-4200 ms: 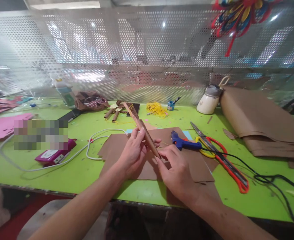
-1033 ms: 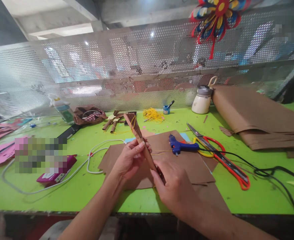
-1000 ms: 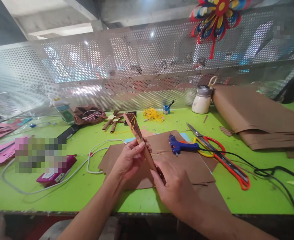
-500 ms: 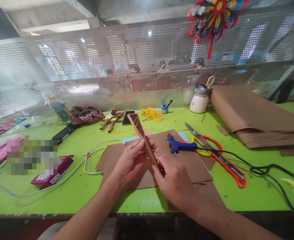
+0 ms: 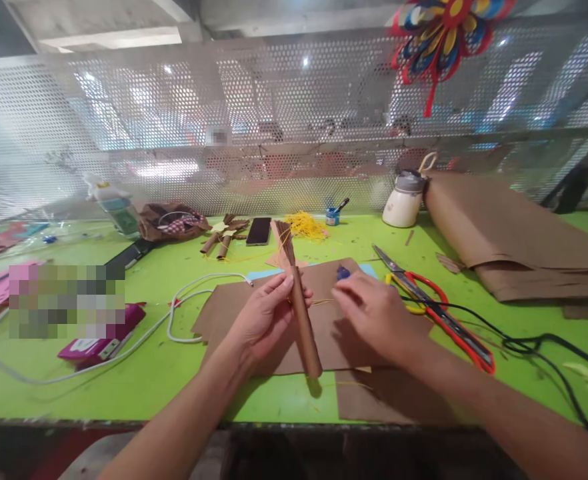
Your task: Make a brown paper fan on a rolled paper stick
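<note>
My left hand [image 5: 269, 313] is closed around the upper part of a rolled brown paper tube [image 5: 305, 327]. The tube slants with its lower end toward me, and a pleated fan of brown paper [image 5: 285, 240] sticks out of its top. A thin yellow string [image 5: 324, 302] runs from beside the tube to near the right fingertips. My right hand [image 5: 374, 310] is off the tube, its fingers curled together above the blue glue gun [image 5: 343, 272], which it mostly covers. Whatever those fingers may pinch is hidden. Brown paper sheets [image 5: 254, 347] lie beneath both hands.
Orange-handled scissors [image 5: 444, 313] and a black cable [image 5: 514, 337] lie at right. Behind stand a white bottle [image 5: 403, 200], a blue jar [image 5: 332, 217], yellow string pile [image 5: 307, 225], phone [image 5: 259, 231] and finished paper tubes [image 5: 224, 243]. A white cable [image 5: 171, 327] curves on the left.
My right hand has let go of the tube's lower end and moved up and right over the glue gun. The tube, still in my left hand, stands more upright.
</note>
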`<action>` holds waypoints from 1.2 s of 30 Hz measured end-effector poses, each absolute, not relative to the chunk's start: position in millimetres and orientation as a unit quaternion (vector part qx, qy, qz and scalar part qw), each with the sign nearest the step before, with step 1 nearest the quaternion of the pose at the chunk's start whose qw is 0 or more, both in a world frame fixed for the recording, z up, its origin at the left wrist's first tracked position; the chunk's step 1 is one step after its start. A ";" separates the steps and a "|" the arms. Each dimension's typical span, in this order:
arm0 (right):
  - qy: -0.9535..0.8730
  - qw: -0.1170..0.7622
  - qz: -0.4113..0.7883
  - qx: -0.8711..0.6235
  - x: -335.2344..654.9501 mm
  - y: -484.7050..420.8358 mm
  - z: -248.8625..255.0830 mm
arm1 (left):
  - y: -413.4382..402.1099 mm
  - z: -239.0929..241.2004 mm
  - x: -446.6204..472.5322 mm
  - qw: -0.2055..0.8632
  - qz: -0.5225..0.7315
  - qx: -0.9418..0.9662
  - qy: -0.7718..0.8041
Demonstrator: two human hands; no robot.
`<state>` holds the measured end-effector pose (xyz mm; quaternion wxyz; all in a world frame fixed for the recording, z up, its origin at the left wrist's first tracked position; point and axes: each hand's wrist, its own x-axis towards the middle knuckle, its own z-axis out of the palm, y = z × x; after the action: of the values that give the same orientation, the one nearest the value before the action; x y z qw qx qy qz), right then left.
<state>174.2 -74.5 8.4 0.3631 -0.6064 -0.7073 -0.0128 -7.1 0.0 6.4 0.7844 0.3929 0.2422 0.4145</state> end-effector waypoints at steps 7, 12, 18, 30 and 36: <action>-0.747 0.069 0.014 -0.661 238.4 -34.4 -5.9 | 0.9 12.4 -7.7 0.794 0.397 0.383 0.254; -0.741 0.066 0.017 -0.668 238.3 -29.6 -23.4 | 4.3 7.1 -8.4 0.797 0.374 0.381 0.282; -0.709 0.207 0.057 -0.672 243.9 -43.0 -5.5 | 9.7 -1.2 -9.6 0.803 0.366 0.375 0.284; -0.690 0.367 0.247 -0.572 228.1 -89.0 24.0 | 7.6 -6.8 -5.2 0.815 0.343 0.357 0.301; -0.711 0.376 0.216 -0.553 222.3 -88.7 26.2 | 5.2 -4.9 -4.0 0.821 0.333 0.355 0.299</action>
<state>222.3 -88.7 26.2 0.3761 -0.5532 -0.7113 0.2155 -4.0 5.2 -4.9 0.8205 0.3551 0.2991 0.3335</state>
